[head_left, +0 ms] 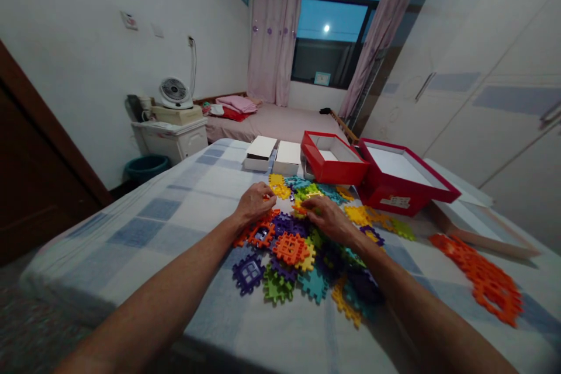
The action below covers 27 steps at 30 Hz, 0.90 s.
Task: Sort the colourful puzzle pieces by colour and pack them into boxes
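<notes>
A pile of colourful plastic interlocking building tiles lies on the checked cloth, with an orange tile [291, 248], a purple tile [249, 274], a green tile [277, 286] and a teal tile [314, 284] at its near side. My left hand [253, 203] is closed at the pile's left edge, its fingers curled round a bit of orange tile that is mostly hidden. Across from it, my right hand [328, 216] pinches another orange tile [300, 208] between thumb and fingers. Yellow tiles [279, 186] lie just beyond, between both hands.
Two white boxes [288, 156] stand behind the pile, beside a red open box [335, 158] and a larger dark-red box [405, 178]. Joined orange tiles [482, 277] lie at the right, near a shallow box lid [486, 228]. A bed [289, 120] stands beyond.
</notes>
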Each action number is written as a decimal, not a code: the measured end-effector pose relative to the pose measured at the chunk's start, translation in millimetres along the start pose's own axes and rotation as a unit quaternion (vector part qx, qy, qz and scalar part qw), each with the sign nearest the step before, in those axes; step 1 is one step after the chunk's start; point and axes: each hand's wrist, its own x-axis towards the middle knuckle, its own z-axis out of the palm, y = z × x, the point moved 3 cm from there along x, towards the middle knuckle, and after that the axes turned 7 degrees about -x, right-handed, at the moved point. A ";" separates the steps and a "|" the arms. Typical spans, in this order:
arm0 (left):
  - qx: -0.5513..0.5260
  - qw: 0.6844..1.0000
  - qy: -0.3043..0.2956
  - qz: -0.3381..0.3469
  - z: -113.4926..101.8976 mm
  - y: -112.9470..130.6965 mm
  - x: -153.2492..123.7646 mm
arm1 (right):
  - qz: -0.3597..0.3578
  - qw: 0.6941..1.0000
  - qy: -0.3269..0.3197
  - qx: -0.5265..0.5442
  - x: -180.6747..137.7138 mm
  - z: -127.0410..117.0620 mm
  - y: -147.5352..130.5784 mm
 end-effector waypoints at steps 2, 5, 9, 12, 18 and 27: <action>0.003 1.000 0.013 -0.001 -2.5 1.9 0.1 | 0.037 0.997 0.037 0.062 -4.8 -5.8 6.0; 0.027 0.999 0.027 0.006 -7.6 4.9 0.3 | 0.091 0.980 0.091 0.149 -11.5 -16.3 19.7; 0.059 0.998 0.025 -0.008 -17.9 8.3 2.5 | 0.121 0.967 0.123 0.185 -21.3 -29.4 41.7; 0.085 0.996 -0.006 -0.028 -30.3 17.1 2.3 | 0.155 0.976 0.130 0.082 -31.1 -36.3 54.7; 0.238 0.956 -0.143 -0.091 -63.4 42.0 -30.3 | 0.057 0.982 0.115 -0.139 -38.7 -32.8 48.1; 0.162 0.965 -0.205 -0.033 -47.3 48.7 -71.6 | 0.009 0.977 -0.014 -0.214 -24.5 -8.8 23.2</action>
